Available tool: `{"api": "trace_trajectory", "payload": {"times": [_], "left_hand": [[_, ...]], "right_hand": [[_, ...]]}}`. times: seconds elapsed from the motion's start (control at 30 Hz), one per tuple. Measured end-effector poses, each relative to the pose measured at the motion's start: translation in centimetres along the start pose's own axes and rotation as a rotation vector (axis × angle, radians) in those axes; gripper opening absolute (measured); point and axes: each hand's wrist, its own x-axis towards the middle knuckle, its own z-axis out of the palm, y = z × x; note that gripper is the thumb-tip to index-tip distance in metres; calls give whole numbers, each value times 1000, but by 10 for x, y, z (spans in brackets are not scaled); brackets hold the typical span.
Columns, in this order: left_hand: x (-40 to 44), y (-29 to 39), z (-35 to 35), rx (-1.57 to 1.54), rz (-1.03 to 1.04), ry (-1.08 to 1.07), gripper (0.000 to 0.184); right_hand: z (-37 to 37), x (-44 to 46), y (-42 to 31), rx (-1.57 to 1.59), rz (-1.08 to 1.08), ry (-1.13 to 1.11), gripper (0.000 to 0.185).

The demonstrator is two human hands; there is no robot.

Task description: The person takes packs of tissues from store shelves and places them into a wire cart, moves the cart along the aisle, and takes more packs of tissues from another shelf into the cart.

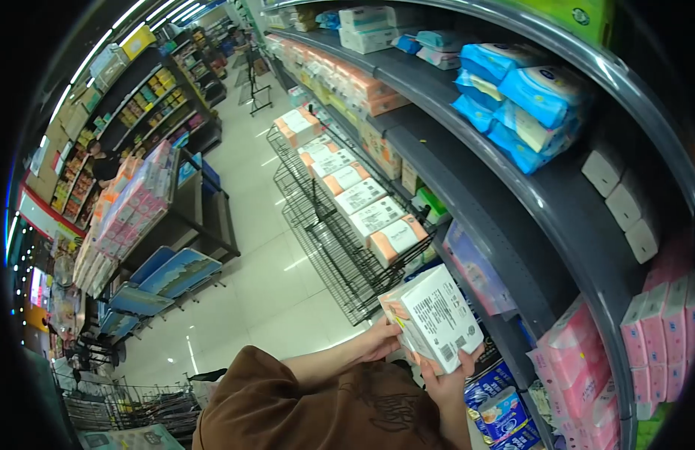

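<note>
A pack of tissues (443,315), white with black print and an orange side, is held tilted in front of my body. My left hand (383,339) grips its left edge, with part of the fingers hidden behind it. On its lower right corner my right hand (446,375) is closed, the thumb showing at the front. Just beyond the pack, a black wire rack (317,247) carries a row of similar orange and white tissue packs (362,196).
Dark shelves (505,202) curve along the right, holding blue wipe packs (539,94) and pink tissue packs (580,367). Across the tiled aisle (242,300) stands a display table (201,214) stacked with pink packs. A person (104,165) is in the far left background.
</note>
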Motion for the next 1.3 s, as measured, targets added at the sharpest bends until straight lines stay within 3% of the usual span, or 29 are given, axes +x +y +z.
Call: {"api": "trace_trajectory", "payload": {"times": [0.13,0.3,0.43,0.57,0.67,0.77,0.87,1.03,1.13,1.3], "left_hand": [[-24,13,-23,-7,81,54,84],[-36,33,-41,-50,164,160,74],[-51,62,-76,-150,210,230,63],[-62,112,-127,-245,206,421,58],[-65,154,-150,-174,277,386,66],[-69,189,-162,-146,342,349,66],[-84,222,-177,-162,391,369,68],[-128,253,-212,-167,489,394,72],[-156,259,-242,-171,545,444,76],[-199,261,-266,-212,661,570,80]], "right_hand": [[24,17,-4,124,48,-52,86],[53,55,-8,88,108,-133,84],[105,80,6,263,232,-222,84],[161,119,14,577,725,-166,81],[205,184,26,340,455,-64,95],[250,226,56,-468,246,-175,95],[295,244,77,-380,324,-416,98],[366,295,88,-316,240,-501,91],[439,333,124,-398,-55,-375,90],[526,410,110,-458,108,-486,90]]}}
